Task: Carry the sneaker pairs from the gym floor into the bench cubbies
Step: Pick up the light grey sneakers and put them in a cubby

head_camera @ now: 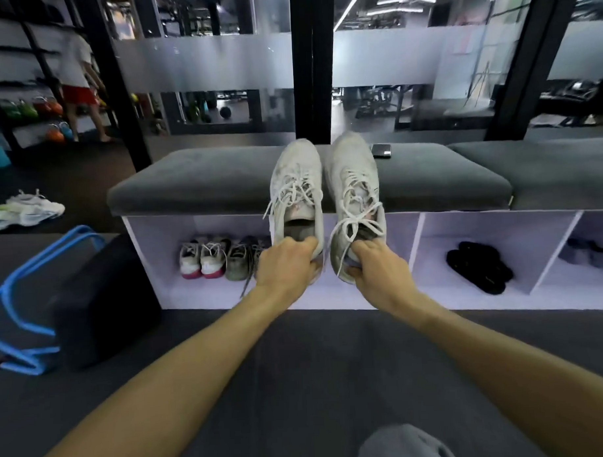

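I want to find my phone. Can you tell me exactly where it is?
Look at the long grey cushioned bench with white cubbies underneath. On its seat, near the back edge, lies the small black rectangular phone, just right of the white laced sneakers being held up. It is the only flat, shiny thing there.

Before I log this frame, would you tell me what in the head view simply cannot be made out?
- Right part of the leftmost cubby: hidden behind the white sneakers and both hands, left hand, right hand.
- Olive pair: its right shoe partly covered by the left hand.
- Rightmost cubby: cut off by the frame edge; the dark items inside are blurred.
- Phone: partly hidden behind a sneaker toe.
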Motion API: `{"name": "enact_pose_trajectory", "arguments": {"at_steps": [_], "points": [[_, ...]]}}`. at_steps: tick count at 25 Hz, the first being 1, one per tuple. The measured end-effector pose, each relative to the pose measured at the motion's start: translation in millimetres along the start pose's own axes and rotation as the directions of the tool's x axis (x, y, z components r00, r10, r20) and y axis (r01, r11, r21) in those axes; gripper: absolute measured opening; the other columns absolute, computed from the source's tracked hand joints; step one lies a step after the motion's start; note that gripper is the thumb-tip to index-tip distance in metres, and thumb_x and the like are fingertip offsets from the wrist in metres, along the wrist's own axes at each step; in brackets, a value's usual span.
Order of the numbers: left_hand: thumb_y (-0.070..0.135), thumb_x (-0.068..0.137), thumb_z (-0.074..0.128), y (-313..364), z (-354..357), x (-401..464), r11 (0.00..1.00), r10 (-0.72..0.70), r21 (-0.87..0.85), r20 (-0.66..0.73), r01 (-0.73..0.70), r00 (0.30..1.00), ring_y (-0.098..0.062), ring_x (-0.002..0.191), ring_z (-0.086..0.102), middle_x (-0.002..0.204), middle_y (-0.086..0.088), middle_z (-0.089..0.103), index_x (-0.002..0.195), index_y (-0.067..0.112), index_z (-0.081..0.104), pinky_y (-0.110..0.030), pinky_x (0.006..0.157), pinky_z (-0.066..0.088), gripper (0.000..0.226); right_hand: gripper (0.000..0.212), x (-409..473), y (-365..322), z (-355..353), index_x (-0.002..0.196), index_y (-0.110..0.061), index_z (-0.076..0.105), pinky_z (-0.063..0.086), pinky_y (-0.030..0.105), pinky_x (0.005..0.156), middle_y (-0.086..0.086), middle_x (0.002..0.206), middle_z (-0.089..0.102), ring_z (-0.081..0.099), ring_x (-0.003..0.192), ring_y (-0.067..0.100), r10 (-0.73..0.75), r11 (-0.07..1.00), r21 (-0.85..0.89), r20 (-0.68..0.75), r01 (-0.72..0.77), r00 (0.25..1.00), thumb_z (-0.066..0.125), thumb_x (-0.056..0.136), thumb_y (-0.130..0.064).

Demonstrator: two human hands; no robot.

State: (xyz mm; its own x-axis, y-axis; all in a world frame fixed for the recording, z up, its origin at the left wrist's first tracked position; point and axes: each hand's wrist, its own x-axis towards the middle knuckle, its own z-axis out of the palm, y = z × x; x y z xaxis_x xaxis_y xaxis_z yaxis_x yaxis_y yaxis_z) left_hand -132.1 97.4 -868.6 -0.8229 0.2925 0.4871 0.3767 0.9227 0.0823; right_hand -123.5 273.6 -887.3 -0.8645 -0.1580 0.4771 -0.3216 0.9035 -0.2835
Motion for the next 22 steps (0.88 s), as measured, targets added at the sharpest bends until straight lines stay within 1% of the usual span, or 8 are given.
{"name": "enact_pose_trajectory", "arguments": {"at_steps": [2,5,9,12,15,17,19,22], "points": [[0.038,0.089,0.055,-4,21,-21,1.000,0.001,-0.012,0.052,0.000,0.999,-0.038,0.080,0.059,0.086,-0.014,0.060,0.095,0.014,0.052,-0.036,0.056,0.034,0.025,0.018,-18,0,20,0.079,-0.019,0.036,0.038,0.034,0.056,0.005,0.096,0.058,0.050,0.093,0.028,0.014,1.000,-0.005,0.054,-0.013,0.998,0.052,0.085,-0.017],[0.037,0.088,0.056,-11,57,-40,0.999,-0.021,-0.040,0.124,0.027,0.992,-0.036,0.081,0.059,0.086,-0.013,0.060,0.093,0.014,0.052,-0.035,0.058,0.035,0.023,0.015,-36,8,56,0.078,-0.019,0.038,0.041,0.034,0.058,0.003,0.093,0.058,0.050,0.091,0.026,0.040,0.999,0.005,0.132,-0.041,0.991,0.051,0.084,-0.015],[0.038,0.088,0.057,-24,105,-40,0.996,-0.042,-0.066,0.236,0.059,0.971,-0.035,0.083,0.059,0.088,-0.012,0.061,0.091,0.015,0.051,-0.035,0.061,0.034,0.024,0.016,-33,27,101,0.076,-0.020,0.038,0.040,0.033,0.062,0.000,0.092,0.056,0.048,0.095,0.024,0.097,0.995,0.007,0.255,-0.102,0.962,0.053,0.082,-0.015],[0.037,0.088,0.057,-38,144,-21,0.992,-0.061,-0.090,0.295,0.092,0.954,-0.035,0.085,0.059,0.090,-0.012,0.062,0.091,0.015,0.051,-0.035,0.062,0.036,0.023,0.015,-13,45,138,0.078,-0.019,0.040,0.042,0.034,0.063,-0.001,0.095,0.057,0.048,0.098,0.023,0.133,0.990,-0.005,0.304,-0.138,0.943,0.054,0.082,-0.016],[0.036,0.088,0.059,-55,190,8,0.985,-0.090,-0.111,0.341,0.135,0.936,-0.036,0.087,0.059,0.092,-0.013,0.063,0.091,0.015,0.053,-0.036,0.063,0.037,0.022,0.013,18,70,182,0.082,-0.019,0.041,0.046,0.037,0.067,0.001,0.101,0.057,0.048,0.102,0.024,0.152,0.988,-0.022,0.353,-0.155,0.923,0.054,0.082,-0.016],[0.034,0.087,0.060,-65,216,25,0.979,-0.098,-0.133,0.372,0.157,0.923,-0.037,0.087,0.059,0.092,-0.013,0.063,0.090,0.015,0.054,-0.036,0.063,0.036,0.020,0.008,35,86,205,0.087,-0.018,0.046,0.048,0.038,0.070,0.002,0.103,0.057,0.048,0.104,0.024,0.167,0.986,-0.049,0.378,-0.161,0.911,0.053,0.083,-0.016],[0.033,0.086,0.061,-80,253,49,0.974,-0.102,-0.144,0.404,0.173,0.909,-0.037,0.088,0.059,0.092,-0.013,0.062,0.091,0.016,0.057,-0.034,0.063,0.036,0.019,0.010,60,107,238,0.093,-0.016,0.050,0.048,0.038,0.072,0.003,0.105,0.057,0.050,0.104,0.026,0.192,0.981,-0.065,0.398,-0.182,0.897,0.053,0.084,-0.016],[0.033,0.086,0.061,-102,310,90,0.973,-0.119,-0.128,0.432,0.191,0.894,-0.036,0.092,0.060,0.096,-0.013,0.062,0.099,0.018,0.060,-0.033,0.065,0.036,0.020,0.015,100,138,287,0.100,-0.016,0.052,0.046,0.037,0.074,0.004,0.110,0.056,0.052,0.102,0.028,0.232,0.973,-0.091,0.426,-0.214,0.875,0.053,0.085,-0.017]]}}
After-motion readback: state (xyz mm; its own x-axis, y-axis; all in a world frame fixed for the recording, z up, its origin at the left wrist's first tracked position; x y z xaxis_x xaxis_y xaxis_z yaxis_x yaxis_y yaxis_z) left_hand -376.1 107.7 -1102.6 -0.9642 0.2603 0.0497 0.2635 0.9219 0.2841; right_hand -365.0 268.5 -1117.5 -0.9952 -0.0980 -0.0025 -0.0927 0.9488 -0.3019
